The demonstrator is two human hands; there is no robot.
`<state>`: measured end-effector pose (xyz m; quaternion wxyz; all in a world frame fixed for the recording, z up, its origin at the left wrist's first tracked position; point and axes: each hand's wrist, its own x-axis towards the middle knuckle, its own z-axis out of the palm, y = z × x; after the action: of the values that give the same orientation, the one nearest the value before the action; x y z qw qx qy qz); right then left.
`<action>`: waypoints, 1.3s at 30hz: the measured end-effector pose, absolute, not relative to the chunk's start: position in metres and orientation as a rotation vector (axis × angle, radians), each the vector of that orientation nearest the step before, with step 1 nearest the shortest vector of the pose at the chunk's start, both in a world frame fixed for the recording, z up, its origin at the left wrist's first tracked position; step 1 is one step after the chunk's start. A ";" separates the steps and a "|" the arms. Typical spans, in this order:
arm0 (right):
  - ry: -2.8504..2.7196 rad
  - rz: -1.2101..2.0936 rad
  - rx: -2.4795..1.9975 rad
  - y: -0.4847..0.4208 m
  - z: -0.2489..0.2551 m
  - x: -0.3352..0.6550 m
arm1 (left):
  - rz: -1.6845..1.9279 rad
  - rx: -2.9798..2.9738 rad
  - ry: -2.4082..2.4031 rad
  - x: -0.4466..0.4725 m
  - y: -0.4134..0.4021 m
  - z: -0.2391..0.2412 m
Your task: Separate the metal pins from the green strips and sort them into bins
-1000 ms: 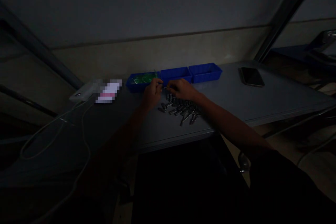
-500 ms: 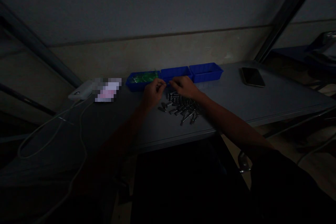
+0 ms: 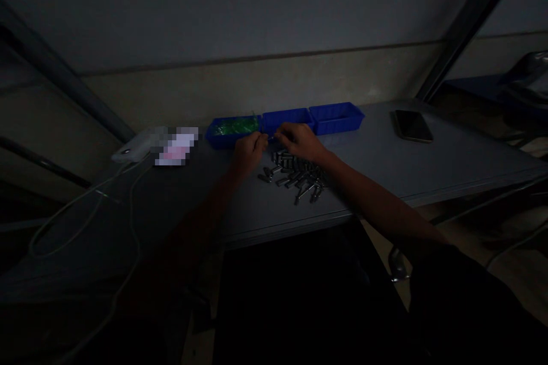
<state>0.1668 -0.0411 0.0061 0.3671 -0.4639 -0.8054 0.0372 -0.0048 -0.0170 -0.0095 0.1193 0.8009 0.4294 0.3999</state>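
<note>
The scene is dim. My left hand [image 3: 248,152] and my right hand [image 3: 299,141] meet fingertip to fingertip above a grey table [image 3: 385,171], both pinched on a small metal piece too small to name. Just in front of them lies a pile of several small grey metal cylinders [image 3: 295,175]. Behind the hands stand three blue bins in a row: the left bin [image 3: 231,129] holds green parts, the middle bin [image 3: 286,119] and the right bin [image 3: 336,117] show no contents.
A dark phone [image 3: 412,126] lies at the back right of the table. A white charger-like device [image 3: 132,150] with a cable [image 3: 85,205] sits at the left beside a pink and white item. A slanted metal frame post [image 3: 466,28] rises on the right.
The hands have shifted slightly toward the bins and stayed together at the fingertips. The pile and bins have not moved.
</note>
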 end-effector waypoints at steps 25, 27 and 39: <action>-1.389 -0.060 -1.990 -0.015 0.001 0.242 | 0.571 2.821 1.267 0.024 -0.010 -0.011; -1.381 -0.049 -2.015 -0.016 0.001 0.241 | 0.404 2.835 1.291 0.031 -0.008 -0.011; -1.298 -0.044 -2.072 -0.017 -0.001 0.246 | 0.428 2.639 1.419 0.006 -0.011 -0.011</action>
<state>0.2464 -0.0165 -0.0009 0.3413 -0.7965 -0.4988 -0.0169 0.0065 -0.0106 -0.0112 0.0573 0.8705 0.4680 0.1413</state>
